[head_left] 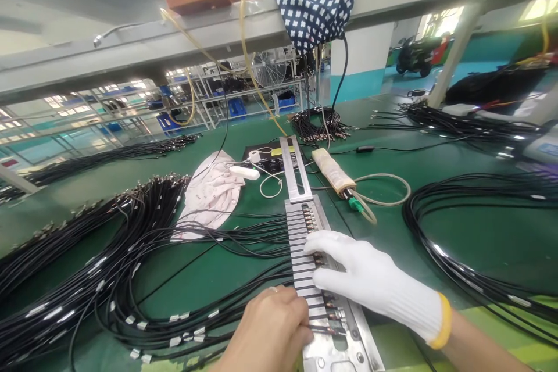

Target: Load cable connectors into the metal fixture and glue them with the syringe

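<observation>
Head view, knit-gloved right hand (370, 274), slotted metal fixture (320, 350)

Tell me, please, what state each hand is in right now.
Left hand: bare, curled at the slotted metal fixture; whether it grips black cables there cannot be told.
Right hand: gloved, open, thumb and forefinger parted over the fixture.

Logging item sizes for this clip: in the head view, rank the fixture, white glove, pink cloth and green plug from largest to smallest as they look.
1. Fixture and glove: too close to rank, as the glove hides part of the fixture
2. Pink cloth
3. Green plug
</observation>
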Tool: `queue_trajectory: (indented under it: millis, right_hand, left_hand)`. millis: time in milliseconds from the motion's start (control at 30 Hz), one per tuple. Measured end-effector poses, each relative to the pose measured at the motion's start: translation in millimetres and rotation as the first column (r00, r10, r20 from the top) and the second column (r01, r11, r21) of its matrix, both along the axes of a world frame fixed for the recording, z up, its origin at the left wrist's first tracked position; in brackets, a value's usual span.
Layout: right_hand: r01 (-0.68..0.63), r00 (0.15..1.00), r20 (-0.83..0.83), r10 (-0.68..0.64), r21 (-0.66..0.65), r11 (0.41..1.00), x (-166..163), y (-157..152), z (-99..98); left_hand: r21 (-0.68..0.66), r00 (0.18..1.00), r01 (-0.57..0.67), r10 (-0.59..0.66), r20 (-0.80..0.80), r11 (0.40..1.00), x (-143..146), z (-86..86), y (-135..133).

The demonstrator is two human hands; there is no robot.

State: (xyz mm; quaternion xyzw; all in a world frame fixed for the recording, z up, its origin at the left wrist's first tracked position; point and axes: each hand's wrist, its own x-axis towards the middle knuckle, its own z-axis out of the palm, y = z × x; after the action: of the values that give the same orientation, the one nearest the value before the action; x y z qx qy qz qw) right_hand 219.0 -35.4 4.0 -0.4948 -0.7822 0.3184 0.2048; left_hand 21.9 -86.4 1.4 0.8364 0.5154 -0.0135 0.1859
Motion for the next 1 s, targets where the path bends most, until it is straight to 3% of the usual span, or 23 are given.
queue_trajectory:
  millis: [133,267,400,633,733,833,900,1000]
  right_hand:
    - [0.0,1.0,-0.011,0.0,0.009,1.0,-1,-2,2.8]
    - [0.007,1.0,-0.005,-0.007,-0.01,1.0,-2,-3,4.1]
    - [-0.005,1.0,-0.011,0.005,0.021,1.0,-2,-4,0.9]
    - [-0.007,1.0,-0.001,0.008,0.045,0.999,-1,-3,-2.2]
    - [-0.009,1.0,-0.003,0.009,0.056,0.998,-2,-2,-1.6]
    - [-0.02,1.0,-0.001,0.02,0.06,0.998,0,-3,-2.2]
    - [-0.029,1.0,0.01,0.029,0.053,0.998,2,-4,-2.0]
    - [-0.084,0.995,0.055,0.081,0.05,0.995,7,-5,0.3]
  left_hand:
    - [0.254,0.99,0.136,-0.124,-0.062,0.958,0,-10.9,-3]
    - [0.424,0.98,0.198,-0.187,-0.069,0.883,-4,-24.0,-4]
    - [0.489,0.973,0.229,-0.218,-0.081,0.841,-7,-34.8,-7]
    - [0.515,0.966,0.256,-0.242,-0.097,0.818,-6,-50.2,-7]
    - [0.391,0.983,0.145,-0.176,0.044,0.909,-3,-48.9,-3]
    - [0.081,0.969,-0.002,-0.018,0.245,0.997,2,-35.2,0]
    - [-0.078,0.945,-0.048,0.07,0.318,0.996,3,-24.2,2]
    - [-0.18,0.929,-0.09,0.147,0.338,0.98,6,-15.5,3]
